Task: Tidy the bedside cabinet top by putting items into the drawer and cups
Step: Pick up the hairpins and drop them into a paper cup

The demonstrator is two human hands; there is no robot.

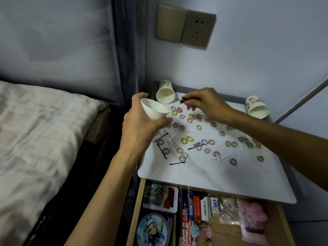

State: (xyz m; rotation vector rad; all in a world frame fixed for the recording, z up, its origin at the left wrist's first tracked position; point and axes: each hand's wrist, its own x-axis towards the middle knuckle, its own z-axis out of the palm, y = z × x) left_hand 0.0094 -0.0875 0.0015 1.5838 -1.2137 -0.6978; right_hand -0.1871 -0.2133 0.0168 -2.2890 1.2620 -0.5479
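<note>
The left hand [140,121] grips a white paper cup [154,110] round its side and holds it tilted above the back-left corner of the white surface [213,181], with the mouth turned toward the right hand [205,103]. A small dark speck shows inside the cup; what it is cannot be told. The right hand pinches a black bobby pin [184,98] between thumb and fingertips, in the air just to the right of the held cup, with its other fingers loosely curled. A second cup [166,93] lies on its side at the back-left edge of the surface, and a third cup [257,107], also on its side, lies at the back-right corner; both are printed with a pattern. Many small hair ties [187,139] in pink, green, yellow and grey are scattered over the surface, mixed with white floss picks [220,158] and several loose bobby pins [177,163] toward the left and middle. Below the front edge the wooden drawer [135,210] stands open, holding packets, a round cartoon badge [152,229] and a pink plush item [257,212]. A bed [35,130] lies to the left, and a wall socket [186,27] sits above.
</note>
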